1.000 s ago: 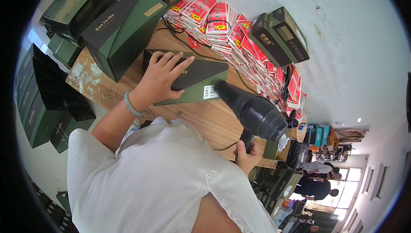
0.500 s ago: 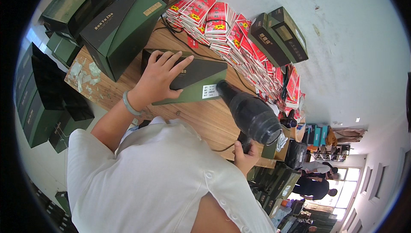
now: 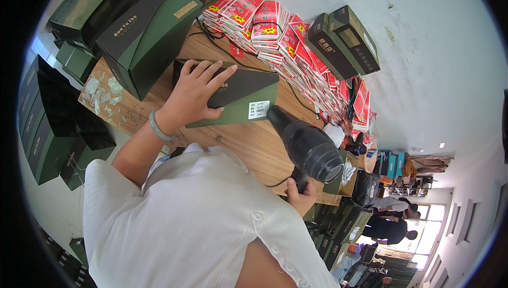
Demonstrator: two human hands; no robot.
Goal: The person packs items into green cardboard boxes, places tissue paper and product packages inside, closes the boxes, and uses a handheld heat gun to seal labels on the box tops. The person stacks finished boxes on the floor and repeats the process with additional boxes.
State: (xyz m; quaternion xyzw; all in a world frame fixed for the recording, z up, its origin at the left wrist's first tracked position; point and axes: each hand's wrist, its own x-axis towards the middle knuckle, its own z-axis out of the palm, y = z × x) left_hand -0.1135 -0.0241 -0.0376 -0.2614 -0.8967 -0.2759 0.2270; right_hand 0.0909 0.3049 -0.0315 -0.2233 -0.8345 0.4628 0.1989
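Note:
A flat black and green box (image 3: 246, 88) lies on the wooden table, with a small white printed label (image 3: 259, 109) at its right end. My left hand (image 3: 198, 89) rests on top of the box's left part, fingers spread out. In my right hand (image 3: 301, 195) is a black hair dryer (image 3: 309, 145), gripped by its handle. The dryer's nozzle points at the label from close by; whether it touches the box I cannot tell.
Large black and green boxes (image 3: 148, 39) stand at the table's far left. Red printed packets (image 3: 275, 29) are heaped along the wall, with two dark boxes (image 3: 344, 42) on them. A black cord (image 3: 243, 65) runs past the box. People (image 3: 389, 230) stand in the background.
The dryer's nozzle has shifted slightly down and away from the label, showing more of it. My left hand stays on the box.

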